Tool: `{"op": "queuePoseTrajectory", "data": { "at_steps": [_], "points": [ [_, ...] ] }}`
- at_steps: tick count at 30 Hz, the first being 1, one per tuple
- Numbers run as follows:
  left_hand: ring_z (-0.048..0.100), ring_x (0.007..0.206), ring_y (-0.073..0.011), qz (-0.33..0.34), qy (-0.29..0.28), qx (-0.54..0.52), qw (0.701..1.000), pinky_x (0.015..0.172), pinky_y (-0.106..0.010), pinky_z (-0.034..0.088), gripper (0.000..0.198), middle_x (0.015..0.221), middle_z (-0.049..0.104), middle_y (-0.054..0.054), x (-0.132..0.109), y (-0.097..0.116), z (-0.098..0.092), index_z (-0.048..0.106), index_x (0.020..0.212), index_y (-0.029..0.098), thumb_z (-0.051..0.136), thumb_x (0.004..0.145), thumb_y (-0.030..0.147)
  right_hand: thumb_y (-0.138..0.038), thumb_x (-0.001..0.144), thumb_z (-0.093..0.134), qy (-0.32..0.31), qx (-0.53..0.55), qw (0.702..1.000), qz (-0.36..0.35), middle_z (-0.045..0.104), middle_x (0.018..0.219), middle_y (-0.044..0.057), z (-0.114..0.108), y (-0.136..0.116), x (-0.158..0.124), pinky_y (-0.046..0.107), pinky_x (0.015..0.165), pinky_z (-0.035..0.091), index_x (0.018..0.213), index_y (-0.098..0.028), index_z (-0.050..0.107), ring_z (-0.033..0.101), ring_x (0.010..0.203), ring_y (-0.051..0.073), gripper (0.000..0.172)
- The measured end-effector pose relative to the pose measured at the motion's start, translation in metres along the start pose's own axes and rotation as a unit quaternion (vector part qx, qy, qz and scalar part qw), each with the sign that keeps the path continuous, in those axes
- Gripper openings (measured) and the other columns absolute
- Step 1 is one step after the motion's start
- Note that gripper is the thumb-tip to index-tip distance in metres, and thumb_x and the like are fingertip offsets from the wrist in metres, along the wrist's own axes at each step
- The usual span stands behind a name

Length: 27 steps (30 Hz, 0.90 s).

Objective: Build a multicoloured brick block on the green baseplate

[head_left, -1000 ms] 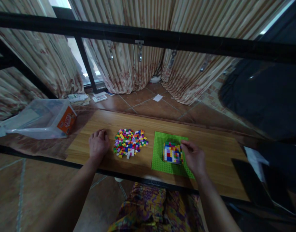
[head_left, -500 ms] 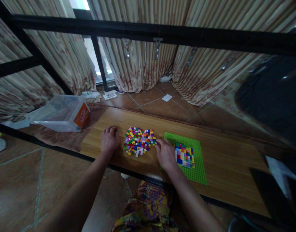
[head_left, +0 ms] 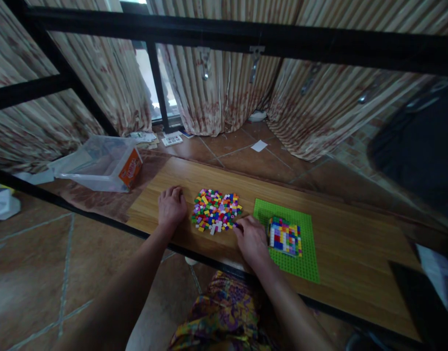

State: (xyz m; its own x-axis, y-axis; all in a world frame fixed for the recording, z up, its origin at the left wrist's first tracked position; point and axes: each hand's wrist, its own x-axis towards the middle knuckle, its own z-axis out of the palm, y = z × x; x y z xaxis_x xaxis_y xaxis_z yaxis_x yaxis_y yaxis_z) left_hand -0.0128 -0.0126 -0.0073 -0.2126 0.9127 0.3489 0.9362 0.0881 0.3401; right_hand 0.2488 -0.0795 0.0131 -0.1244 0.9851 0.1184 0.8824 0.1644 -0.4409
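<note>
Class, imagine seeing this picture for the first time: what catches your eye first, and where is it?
A bright heap of tiny coloured bricks lies between the left hand and the right hand, which reaches its edge. Right of it, a green baseplate carries a patchwork brick block.

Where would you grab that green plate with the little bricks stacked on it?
Probably the green plate's bare right strip, coming from the right. It lies flat on the table, the stack of bricks sits toward its left, and the right hand is at its left edge.
</note>
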Motion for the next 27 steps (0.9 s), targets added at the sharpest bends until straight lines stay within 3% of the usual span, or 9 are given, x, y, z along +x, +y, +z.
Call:
{"op": "queuePoseTrajectory", "data": {
  "at_steps": [6,12,17,27],
  "points": [
    [0.055,0.113,-0.0307,-0.001,-0.004,0.0,1.0,0.101,-0.046,0.041,0.035,0.123,0.064,-0.013,0.0,0.001,-0.001,0.064,0.115,0.016,0.044,0.088,0.024,-0.026,0.084,0.064,0.012,0.032,0.999,-0.015,0.066,0.09,0.006,-0.002,0.001,-0.005,0.038,0.084,0.044,0.083,-0.021,0.069,0.06,0.089,0.023,0.006],
    [0.054,0.113,-0.0311,-0.004,-0.006,0.0,1.0,0.1,-0.046,0.041,0.035,0.124,0.064,-0.013,0.0,0.001,-0.001,0.064,0.115,0.016,0.045,0.088,0.024,-0.023,0.085,0.062,0.016,0.079,0.996,-0.033,0.067,0.094,0.006,-0.001,-0.001,0.0,0.036,0.085,0.047,0.09,-0.022,0.07,0.061,0.092,0.022,0.01],
    [0.054,0.113,-0.0306,0.0,-0.007,0.001,1.0,0.101,-0.046,0.04,0.035,0.123,0.064,-0.013,0.0,0.0,0.0,0.064,0.115,0.015,0.043,0.089,0.024,-0.021,0.087,0.06,-0.009,0.067,0.997,-0.037,0.066,0.093,0.006,0.003,-0.007,0.001,0.035,0.085,0.046,0.086,-0.023,0.071,0.061,0.093,0.022,0.011],
    [0.055,0.111,-0.0306,0.0,-0.002,0.002,1.0,0.099,-0.045,0.041,0.034,0.123,0.064,-0.012,-0.001,0.002,-0.002,0.065,0.114,0.016,0.044,0.088,0.024,-0.016,0.086,0.057,-0.002,0.026,0.998,-0.055,0.063,0.092,0.006,0.001,0.001,0.0,0.036,0.086,0.045,0.084,-0.022,0.068,0.057,0.09,0.022,0.013]
  ]
}}
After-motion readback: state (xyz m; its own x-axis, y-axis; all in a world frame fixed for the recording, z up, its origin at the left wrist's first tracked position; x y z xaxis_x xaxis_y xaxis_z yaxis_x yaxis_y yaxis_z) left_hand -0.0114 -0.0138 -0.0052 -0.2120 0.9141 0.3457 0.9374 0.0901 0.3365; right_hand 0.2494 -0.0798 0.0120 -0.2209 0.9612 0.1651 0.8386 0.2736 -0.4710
